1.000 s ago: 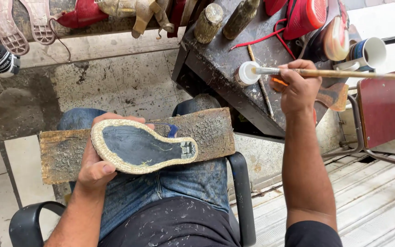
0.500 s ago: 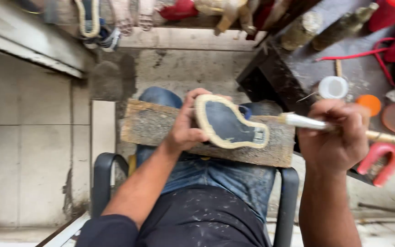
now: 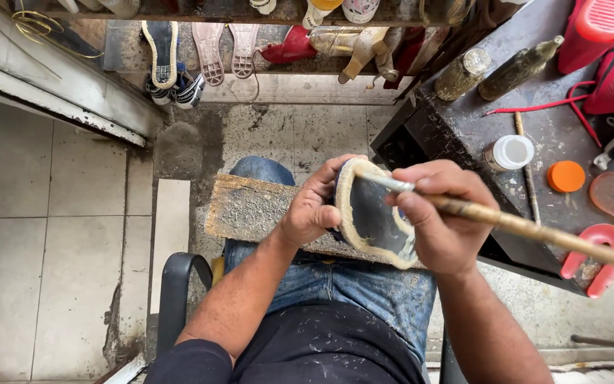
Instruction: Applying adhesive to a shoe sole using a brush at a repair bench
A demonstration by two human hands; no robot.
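Your left hand [image 3: 314, 206] closed around left edge of shoe sole [image 3: 367, 217], tilting it up over wooden board [image 3: 257, 210] on your lap. Your right hand [image 3: 445, 220] closed on long brush [image 3: 527, 229], brush tip touching sole's far rim. Dark workbench [image 3: 463, 131] right; white jar [image 3: 509, 152], orange lid [image 3: 566, 176] on it.

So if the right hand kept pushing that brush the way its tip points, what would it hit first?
Probably the left hand: the right hand aims the brush leftward across the shoe sole, though depth is unclear.
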